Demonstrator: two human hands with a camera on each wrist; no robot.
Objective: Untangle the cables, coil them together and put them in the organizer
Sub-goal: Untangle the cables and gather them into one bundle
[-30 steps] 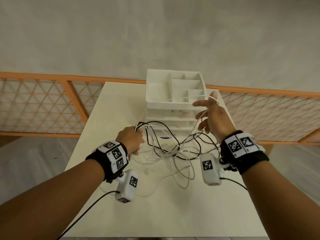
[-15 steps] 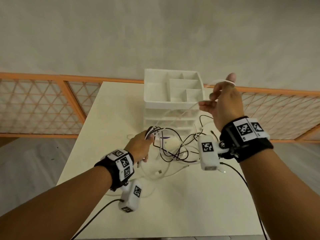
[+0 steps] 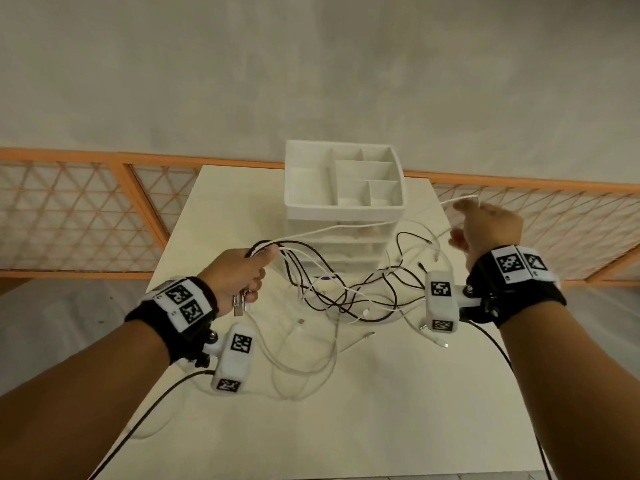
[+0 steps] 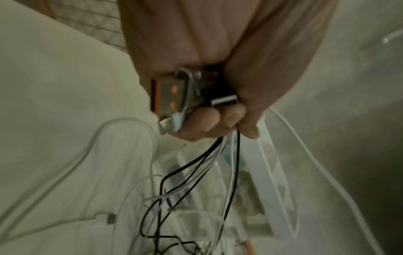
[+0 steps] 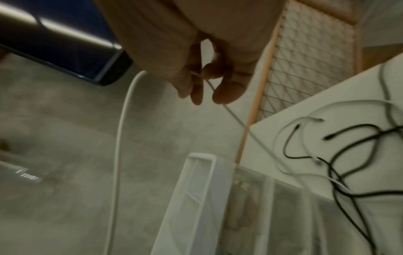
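White and black cables (image 3: 346,289) bunch in our left hand (image 3: 239,275), fingers (image 4: 209,120) closed around them; at 3 o'clock, right hand (image 3: 491,226) pinches one white cable (image 5: 120,138). No readable writing.

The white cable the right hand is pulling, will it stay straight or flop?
Probably flop: the white cable sags between the right hand and the left hand. It seems light. It may snag, since it enters the tangle.

Left hand (image 3: 239,275) fisted, fingers (image 4: 202,120) curled; right hand (image 3: 491,230) raised, seemingly pinching.
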